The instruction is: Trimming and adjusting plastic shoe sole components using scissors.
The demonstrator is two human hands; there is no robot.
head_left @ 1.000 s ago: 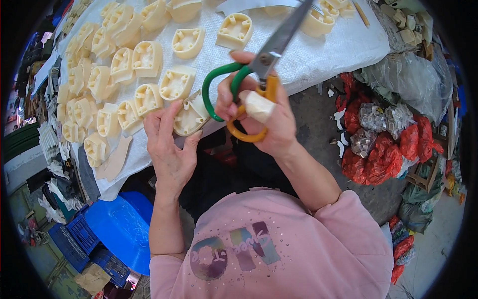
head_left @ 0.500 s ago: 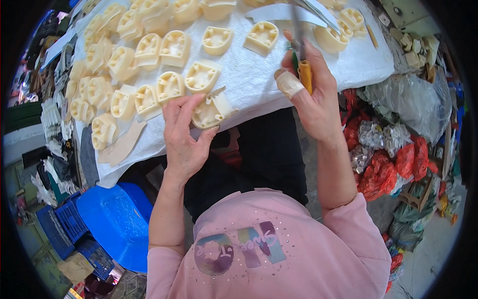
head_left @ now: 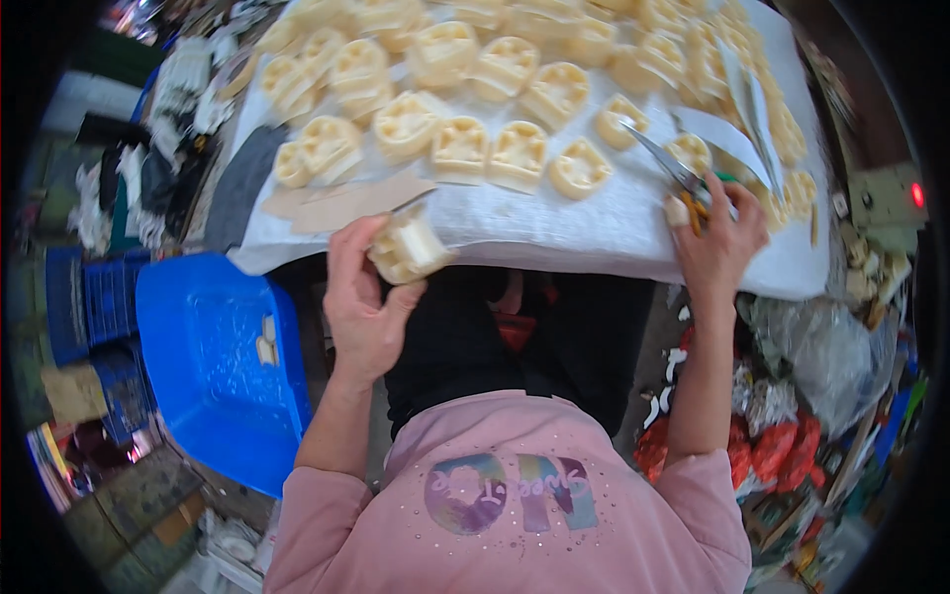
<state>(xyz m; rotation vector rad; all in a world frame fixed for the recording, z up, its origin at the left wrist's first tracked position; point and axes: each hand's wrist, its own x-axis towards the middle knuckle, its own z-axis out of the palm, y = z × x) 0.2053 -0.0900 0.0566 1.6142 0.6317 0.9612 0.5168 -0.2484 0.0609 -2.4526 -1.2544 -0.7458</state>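
Pinched between the thumb and fingers of my left hand [head_left: 361, 302] is a cream moulded piece [head_left: 411, 247], hollow with small pegs inside. It is held tilted at the near edge of the cloth-covered table. My right hand [head_left: 724, 243] is closed round the orange handles of scissors [head_left: 683, 178], whose pointed grey blades reach left over the table. A bandage-like wrap covers my right thumb. Something green shows beside the handles. The nearest loose moulded pieces [head_left: 580, 168] lie on the white cloth [head_left: 584, 223] between my hands.
Many more cream pieces [head_left: 440, 54] crowd the far table. Tan flat strips [head_left: 346, 203] and a dark grey cloth [head_left: 247, 183] lie at its left. A blue tub [head_left: 213, 396] with a few pale pieces stands below left; red bags [head_left: 777, 450] and clear plastic [head_left: 826, 346] lie right.
The view has swung left. My left hand has lifted the piece off the table edge and tipped it. My right hand has moved away rightward with the scissors, blades now lower over the table.
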